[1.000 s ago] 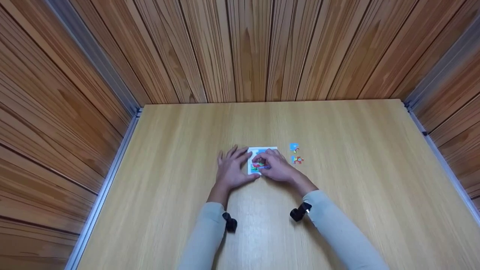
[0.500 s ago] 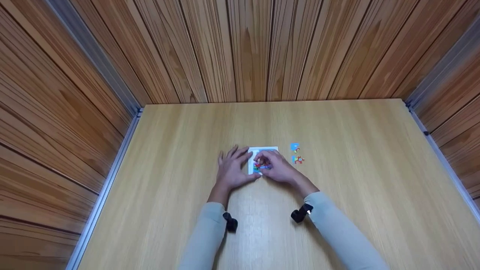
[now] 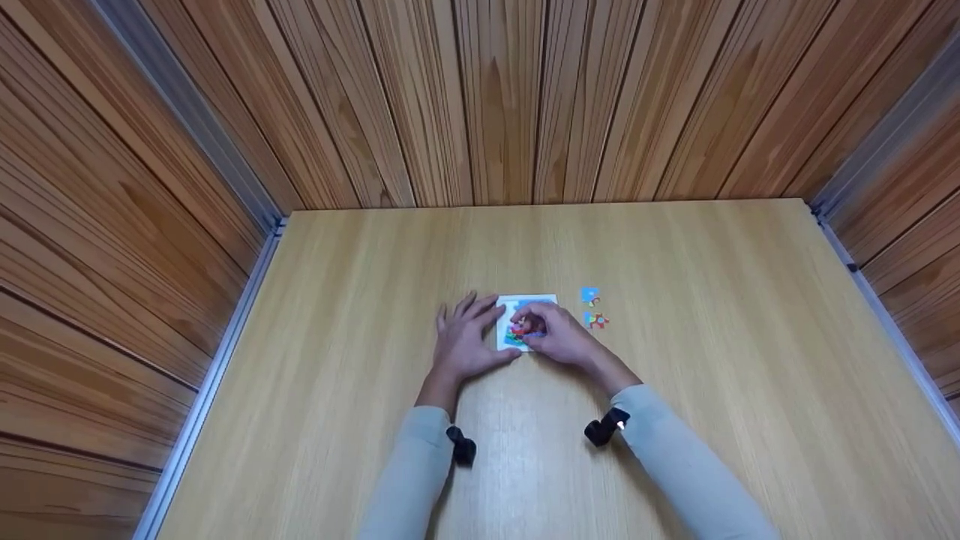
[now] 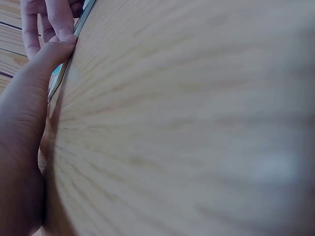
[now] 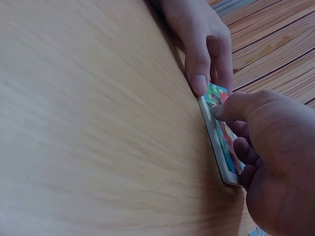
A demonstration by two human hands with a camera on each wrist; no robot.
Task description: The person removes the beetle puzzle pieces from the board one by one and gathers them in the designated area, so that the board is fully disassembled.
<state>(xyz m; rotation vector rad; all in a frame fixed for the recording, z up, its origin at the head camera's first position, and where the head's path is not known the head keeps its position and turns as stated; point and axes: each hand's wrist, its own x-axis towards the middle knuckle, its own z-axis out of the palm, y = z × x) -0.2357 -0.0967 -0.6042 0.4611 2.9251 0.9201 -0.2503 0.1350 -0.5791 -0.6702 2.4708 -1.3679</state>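
A small jigsaw puzzle board [image 3: 501, 334] with a white frame and a colourful picture lies flat on the table. My left hand [image 3: 463, 341] rests at its left side, fingers spread and nearly straight; in the right wrist view the left thumb [image 5: 199, 82] touches the board's corner. Over the picture, my right hand [image 3: 561, 336] has its fingers bent and its thumb [image 5: 231, 109] on the surface, seemingly pinching a puzzle piece that the fingers mostly hide. Two loose puzzle pieces, one blue [image 3: 590, 295] and one red and orange [image 3: 597, 321], lie right of the board.
The wooden table [image 3: 720, 360] reaches to plank walls [image 3: 495, 105] at the back and both sides. Metal rails [image 3: 217, 360] run along its side edges. A black wrist camera [image 3: 606, 427] sits on each sleeve.
My right hand's fingers have shifted slightly over the board, uncovering a bit more of the picture. The left hand and the two loose pieces stay where they were.
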